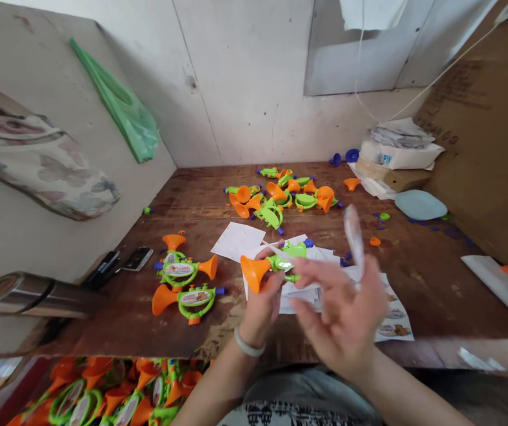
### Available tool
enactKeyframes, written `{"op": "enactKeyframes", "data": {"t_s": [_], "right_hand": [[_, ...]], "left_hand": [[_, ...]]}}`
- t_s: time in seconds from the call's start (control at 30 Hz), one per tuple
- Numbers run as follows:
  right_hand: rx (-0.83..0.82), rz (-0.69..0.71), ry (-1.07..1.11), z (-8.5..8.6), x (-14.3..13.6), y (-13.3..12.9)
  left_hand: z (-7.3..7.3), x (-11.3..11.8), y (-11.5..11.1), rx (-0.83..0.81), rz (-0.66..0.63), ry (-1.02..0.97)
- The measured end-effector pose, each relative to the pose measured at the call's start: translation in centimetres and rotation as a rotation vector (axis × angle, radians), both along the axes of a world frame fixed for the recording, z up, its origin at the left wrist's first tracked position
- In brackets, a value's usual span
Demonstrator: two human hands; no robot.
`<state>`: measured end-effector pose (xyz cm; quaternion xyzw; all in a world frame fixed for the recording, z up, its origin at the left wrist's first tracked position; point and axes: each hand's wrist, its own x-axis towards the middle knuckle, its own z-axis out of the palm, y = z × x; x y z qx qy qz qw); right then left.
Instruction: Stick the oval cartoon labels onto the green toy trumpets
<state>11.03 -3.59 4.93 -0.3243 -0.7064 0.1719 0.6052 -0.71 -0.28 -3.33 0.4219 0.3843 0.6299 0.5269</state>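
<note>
My left hand, with a pale band on its wrist, grips a toy trumpet with a green body, orange bell and blue mouthpiece. My right hand is blurred, its fingertips close to the trumpet's green side; whether they touch it I cannot tell. A thin, whitish oval sticker stands up from between its fingers. Beneath both hands lie white paper sheets. A printed sticker sheet is partly covered by my right hand. To the left rest several trumpets bearing oval labels.
More trumpets lie in a pile farther back. Below the table edge, labelled trumpets fill a container. A steel flask and phone are at left. A light blue lid-like piece and stacked papers sit right.
</note>
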Motion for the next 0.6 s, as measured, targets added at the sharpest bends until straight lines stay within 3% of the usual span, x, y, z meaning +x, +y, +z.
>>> {"op": "enactKeyframes", "data": {"t_s": [0.1, 0.2, 0.33, 0.6], "right_hand": [[-0.155, -0.143, 0.323, -1.4, 1.0, 1.1], [-0.346, -0.090, 0.434, -3.2, 1.7, 2.1], [-0.428, -0.044, 0.452, -4.4, 1.9, 2.1], [-0.419, -0.073, 0.378, -3.9, 1.6, 1.3]], "left_hand": [[-0.1, -0.3, 0.5, -0.017, -0.103, -0.195], [-0.5, -0.2, 0.1, -0.024, -0.149, -0.256], [-0.7, 0.0, -0.3, 0.010, -0.166, -0.174], [0.5, 0.1, -1.1, 0.004, -0.203, -0.151]]}}
